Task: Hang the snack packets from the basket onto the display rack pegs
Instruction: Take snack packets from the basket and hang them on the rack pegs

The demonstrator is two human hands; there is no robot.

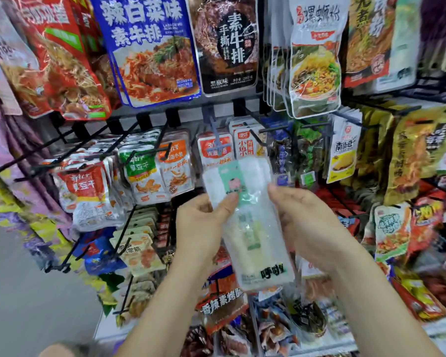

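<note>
Both hands are raised in the middle of the frame with one white snack packet (250,235) held upright between them. The left hand (204,225) pinches the packet's left edge, its thumb laid across the front. The right hand (304,222) grasps the right edge, thumb tip at the upper corner and fingers hidden behind the film. Holding it by both sides seems meant to keep the floppy packet flat and steady, so its top edge faces the pegs squarely. That top edge sits just below a bluish peg (216,136) on the display rack (191,105), overlapping the orange fish packets (215,150) already hanging there. I cannot make out the hang hole through the pale wrapper. The packet is not yet on any peg, and to my eye it needs lifting and lining up with a peg tip. Big pouches such as the blue one (150,47) fill the upper row. The basket is out of view.
</note>
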